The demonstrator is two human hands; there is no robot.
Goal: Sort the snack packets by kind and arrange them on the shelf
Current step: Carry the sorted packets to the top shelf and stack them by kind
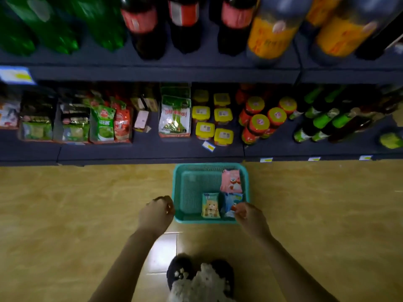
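Left hand [157, 211]: fingers curled in, knuckles at the left rim of the teal plastic mesh basket [177, 192], close to its near-left corner; the blur hides whether it grips the rim.
Right hand [250, 216]: fingertips pinch the light-blue plastic snack packet [231, 202] in the basket's near-right corner.
Pale-yellow snack packet with a bear print [210, 205]: against the near wall, just left of the blue one, between the hands.
Pink snack packet [231, 181]: along the right wall, beyond the right hand.
Basket: on the yellow tiled floor [87, 203], before the dark shelf [150, 152].
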